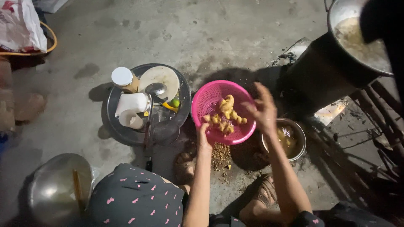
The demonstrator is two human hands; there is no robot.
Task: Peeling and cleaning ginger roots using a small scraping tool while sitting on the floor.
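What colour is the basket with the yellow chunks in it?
Bright pink. The basket shows best in the head view, held at its rim by the left hand.

Wearer, bare forearms, dark patterned clothing.
Dark garment (134,195) with small pink bow-like marks at 6–7 o'clock; brown sandals (265,191) at 5 o'clock.

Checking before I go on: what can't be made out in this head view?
- Metal bowl: partly hidden by right hand and forearm.
- Big pot: cut by the top edge, covered by a dark shape.
- Yellow pieces in pink basket, held by left hand: too blurred to identify.
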